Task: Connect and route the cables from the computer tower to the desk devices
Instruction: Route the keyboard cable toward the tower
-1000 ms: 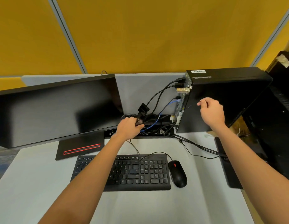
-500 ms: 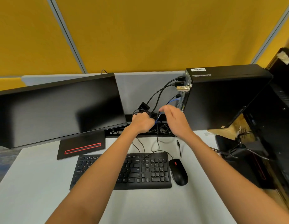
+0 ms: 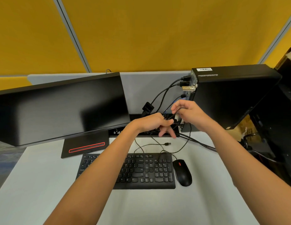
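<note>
The black computer tower [image 3: 229,98] stands at the back right of the desk, several black cables [image 3: 164,93] plugged into its rear ports. My left hand [image 3: 153,123] grips a bundle of cables in the slot behind the monitor [image 3: 60,109]. My right hand [image 3: 188,113] pinches a thin black cable just left of the tower's lower ports. A loose USB plug [image 3: 168,144] lies on the desk below my hands. The black keyboard [image 3: 141,171] and mouse [image 3: 182,173] sit in front, their thin cables running back toward my hands.
A cable tray slot [image 3: 122,132] runs along the desk's back edge. Thick black cables [image 3: 201,144] trail off the desk's right side toward dark equipment [image 3: 274,135]. A grey partition and yellow wall panels stand behind the desk.
My right hand left the tower's side, came to the cables beside my left hand and now lifts a thin cable. A USB plug now lies on the desk.
</note>
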